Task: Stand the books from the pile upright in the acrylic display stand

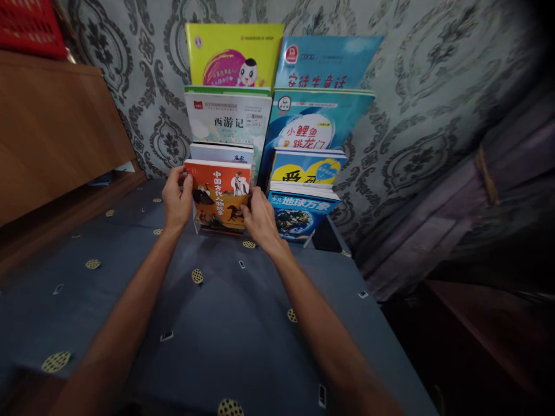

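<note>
An orange book [221,199] with white Chinese lettering and a horse on its cover stands upright at the front of the left column of books. My left hand [178,197] is closed on its upper left edge, thumb towards the front. Against its right edge, my right hand [260,216] grips the cover, the fingertips partly hidden. Just behind it shows the top of a pale book [221,153], then a taller white book [225,118] and a yellow-green book [234,49]. Beneath the books, parts of a clear stand [196,226] are visible.
To the right stand a blue earth book [299,216], a yellow-and-blue book [303,167] and two taller blue books. A dark flat object [327,236] lies beside them. Patterned wallpaper [165,133] rises behind; a wooden cabinet [60,133] with a red basket [30,29] stands left.
</note>
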`<state>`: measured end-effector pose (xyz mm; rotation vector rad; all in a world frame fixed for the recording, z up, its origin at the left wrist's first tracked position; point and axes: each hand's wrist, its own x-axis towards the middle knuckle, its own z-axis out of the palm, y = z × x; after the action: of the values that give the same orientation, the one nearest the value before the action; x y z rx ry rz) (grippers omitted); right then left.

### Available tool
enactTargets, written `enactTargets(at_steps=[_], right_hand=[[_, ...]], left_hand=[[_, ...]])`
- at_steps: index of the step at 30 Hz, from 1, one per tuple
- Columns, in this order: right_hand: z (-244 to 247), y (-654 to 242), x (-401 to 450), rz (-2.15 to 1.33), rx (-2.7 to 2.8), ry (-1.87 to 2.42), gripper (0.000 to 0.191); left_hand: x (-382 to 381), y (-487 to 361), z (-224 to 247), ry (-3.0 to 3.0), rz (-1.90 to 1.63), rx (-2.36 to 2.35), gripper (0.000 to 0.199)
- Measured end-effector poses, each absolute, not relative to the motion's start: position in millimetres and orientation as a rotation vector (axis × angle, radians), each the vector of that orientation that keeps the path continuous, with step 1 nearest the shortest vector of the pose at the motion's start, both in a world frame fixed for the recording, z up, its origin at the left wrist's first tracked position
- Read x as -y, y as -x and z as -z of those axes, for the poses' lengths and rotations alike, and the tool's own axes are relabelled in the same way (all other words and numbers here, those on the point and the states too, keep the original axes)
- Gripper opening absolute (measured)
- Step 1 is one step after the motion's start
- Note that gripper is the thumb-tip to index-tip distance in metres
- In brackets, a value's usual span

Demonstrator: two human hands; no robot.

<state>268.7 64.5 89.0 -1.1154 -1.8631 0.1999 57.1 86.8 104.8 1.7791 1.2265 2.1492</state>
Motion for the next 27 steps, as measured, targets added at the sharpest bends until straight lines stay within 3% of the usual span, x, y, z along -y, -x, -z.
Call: enactTargets(at_steps=[14, 27], right_hand=[[-89.7, -266.0, -57.8, -0.285, 1.888, 1.336, 0.03], [-71.6, -263.3, -62.9, -0.291, 1.902, 1.399, 0.029]], left_hand=[[-92.1, -51.8, -98.5, -1.734, -2.106, -1.145, 0.02], [-87.9, -56.1, -92.9, -1.909, -2.123, -1.435, 0.018]])
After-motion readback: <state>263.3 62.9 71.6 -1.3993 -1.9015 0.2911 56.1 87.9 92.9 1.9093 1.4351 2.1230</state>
